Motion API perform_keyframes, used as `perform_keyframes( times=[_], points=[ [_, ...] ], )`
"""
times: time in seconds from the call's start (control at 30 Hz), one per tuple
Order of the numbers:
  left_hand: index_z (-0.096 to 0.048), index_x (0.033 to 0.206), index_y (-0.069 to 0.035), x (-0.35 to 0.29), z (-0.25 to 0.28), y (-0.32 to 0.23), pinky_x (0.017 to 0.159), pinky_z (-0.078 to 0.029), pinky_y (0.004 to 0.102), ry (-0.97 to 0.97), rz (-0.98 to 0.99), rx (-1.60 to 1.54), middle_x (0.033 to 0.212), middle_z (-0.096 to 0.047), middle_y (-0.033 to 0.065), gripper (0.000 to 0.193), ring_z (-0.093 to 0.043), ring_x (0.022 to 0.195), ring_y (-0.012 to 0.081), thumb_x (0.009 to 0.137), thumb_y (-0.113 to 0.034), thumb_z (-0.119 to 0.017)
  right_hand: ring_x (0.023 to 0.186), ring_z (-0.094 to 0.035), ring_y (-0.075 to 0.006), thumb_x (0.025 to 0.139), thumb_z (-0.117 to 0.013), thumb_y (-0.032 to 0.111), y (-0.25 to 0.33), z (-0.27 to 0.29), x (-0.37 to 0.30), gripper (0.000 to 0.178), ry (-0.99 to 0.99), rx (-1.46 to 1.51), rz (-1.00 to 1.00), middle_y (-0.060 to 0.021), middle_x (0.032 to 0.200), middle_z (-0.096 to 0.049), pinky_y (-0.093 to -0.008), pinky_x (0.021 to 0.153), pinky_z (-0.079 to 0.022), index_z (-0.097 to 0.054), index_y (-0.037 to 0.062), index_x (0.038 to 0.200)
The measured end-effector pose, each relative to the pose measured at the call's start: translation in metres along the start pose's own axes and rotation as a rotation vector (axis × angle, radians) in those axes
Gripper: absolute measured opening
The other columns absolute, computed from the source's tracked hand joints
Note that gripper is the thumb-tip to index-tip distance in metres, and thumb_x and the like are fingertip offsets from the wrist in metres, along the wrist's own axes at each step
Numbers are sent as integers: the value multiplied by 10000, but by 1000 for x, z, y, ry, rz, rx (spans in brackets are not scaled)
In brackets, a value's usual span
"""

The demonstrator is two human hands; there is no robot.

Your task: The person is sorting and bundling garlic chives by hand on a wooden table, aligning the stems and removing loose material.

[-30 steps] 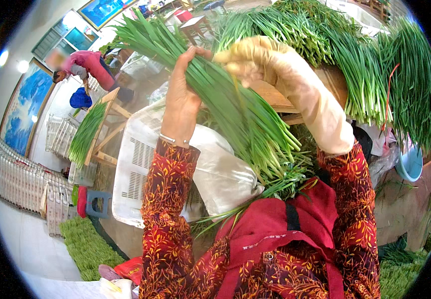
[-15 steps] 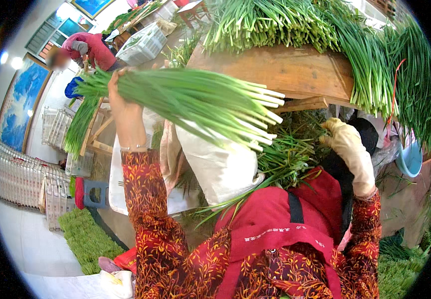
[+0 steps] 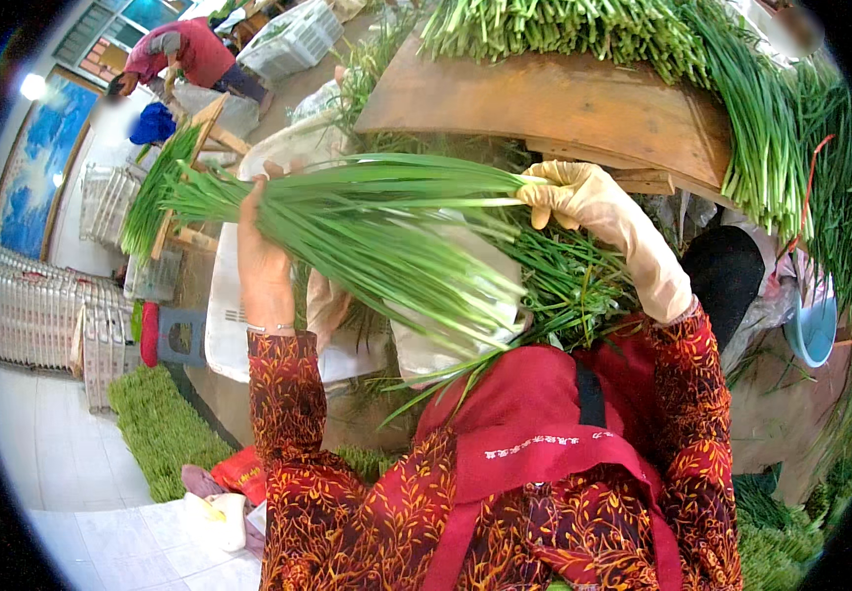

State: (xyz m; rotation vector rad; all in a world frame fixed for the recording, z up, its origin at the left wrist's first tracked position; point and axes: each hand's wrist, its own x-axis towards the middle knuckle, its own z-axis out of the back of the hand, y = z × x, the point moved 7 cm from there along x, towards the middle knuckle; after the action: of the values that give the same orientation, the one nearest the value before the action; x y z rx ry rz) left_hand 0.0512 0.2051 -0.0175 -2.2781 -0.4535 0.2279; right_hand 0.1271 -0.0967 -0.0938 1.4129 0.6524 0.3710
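Across mid-frame, clutching leafy bundle (image 3: pixel 376 202) in left grip (image 3: pixel 263 246), pinching stalks (image 3: pixel 493 185) in right grip (image 3: pixel 574 193); probably light, floppy, grab stem-end.

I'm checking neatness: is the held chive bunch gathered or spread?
Spread: the chive bunch fans from the left hand, some stems reaching the right hand.

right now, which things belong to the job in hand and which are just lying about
In the job:
greens
left hand, gripping them
gloved right hand, pinching some
probably the bench and its pile

Lying about, it seems:
basin
stool
crates
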Motion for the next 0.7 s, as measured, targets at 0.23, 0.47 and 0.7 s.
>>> perform_keyframes(
  times=[0.23,0.47,0.7],
  points=[
    [-379,1204,-59,-2,73,20,919,-371,406,81,119,-7,1187,-427,160,343,-416,1100,281,895,-203,-345,539,-484,-104,778,-535,443,-2,-18,15,401,-11,-320,-87,-35,522,-543,-273,538,-371,-623,67,883],
    [-387,1200,-74,-3,94,34,826,-447,378,-140,83,77,1103,-497,152,342,-504,985,254,900,-235,-350,467,-525,-159,760,-428,601,-12,-19,19,630,-50,-484,-259,-81,636,-595,-287,547,-425,-608,20,924],
    [-446,1148,-61,-3,113,41,775,-474,367,-232,96,-14,1045,-538,141,333,-539,925,241,848,-205,-471,762,-533,-89,748,-637,195,-7,-35,9,320,-4,-101,119,-54,837,-609,-215,690,-424,-561,49,1023]
  ],
)
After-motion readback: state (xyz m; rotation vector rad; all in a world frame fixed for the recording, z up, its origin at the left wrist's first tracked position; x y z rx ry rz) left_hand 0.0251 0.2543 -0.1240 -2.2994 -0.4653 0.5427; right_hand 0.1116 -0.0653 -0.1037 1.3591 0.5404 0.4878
